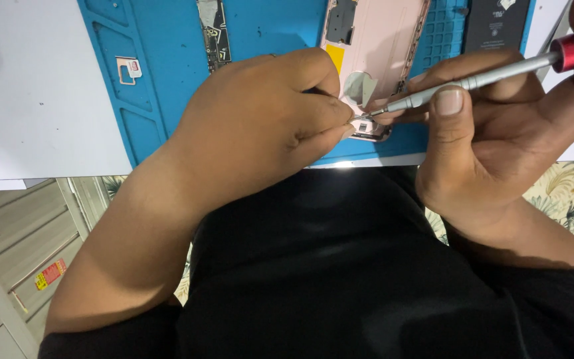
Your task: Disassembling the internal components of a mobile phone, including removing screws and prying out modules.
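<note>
The left hand (260,126) is curling into a loose fist at the near edge of the blue mat (167,80), its fingertips pinching together on something small that cannot be made out, right at the bottom end of the pink phone shell (377,46). The right hand (493,139) is clamping a slim grey screwdriver (473,81) with a red cap between thumb and fingers, the shaft slanting down to the left. Its tip is meeting the left fingertips at the lower edge of the phone shell, just above the near rim of the mat.

The phone shell is lying open, inside up, on the mat, which is resting on the white desk (28,100). A narrow circuit board (214,33) is lying on the mat to the left of the shell, well apart from both hands. A small tray part (127,70) is sitting further left on the mat. A black battery (496,23) is lying to the right of the shell, behind the screwdriver.
</note>
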